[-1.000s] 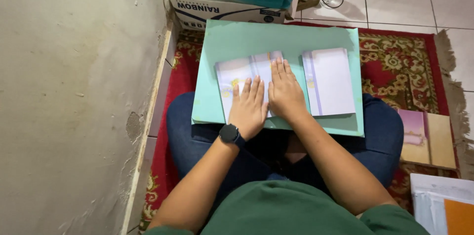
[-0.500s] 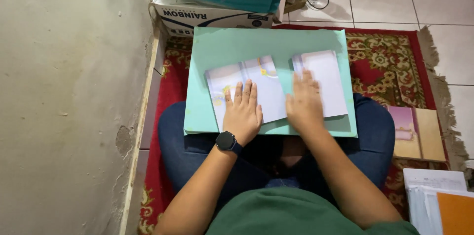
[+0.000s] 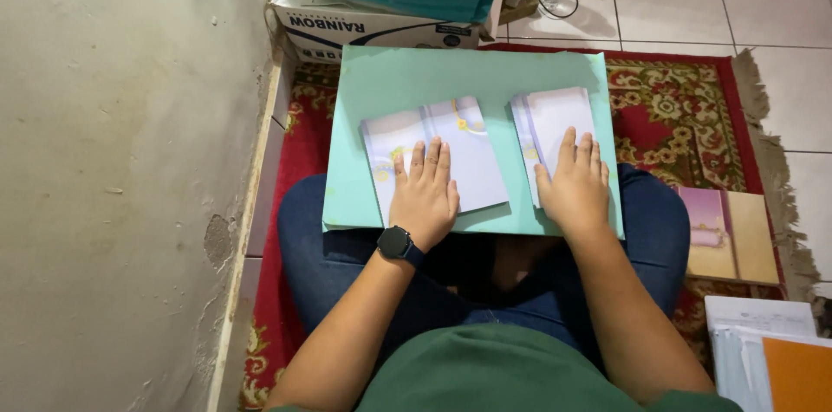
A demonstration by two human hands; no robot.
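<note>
Since a moment ago your right hand (image 3: 574, 180) has slid off to the right stack of cards (image 3: 555, 130); your left hand (image 3: 426, 195) lies on the left stack (image 3: 451, 148). Both lie flat, gripping nothing. Thin, light and slippery, they rest on the green board (image 3: 407, 78): pinch an edge

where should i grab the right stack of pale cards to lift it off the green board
Judging by its pose, take the right stack of cards by its long outer edge, coming from the right side. It lies flat on the green board, and that edge sits near the board's rim. The right hand lies flat on its near end, the left hand on the other stack.
</note>
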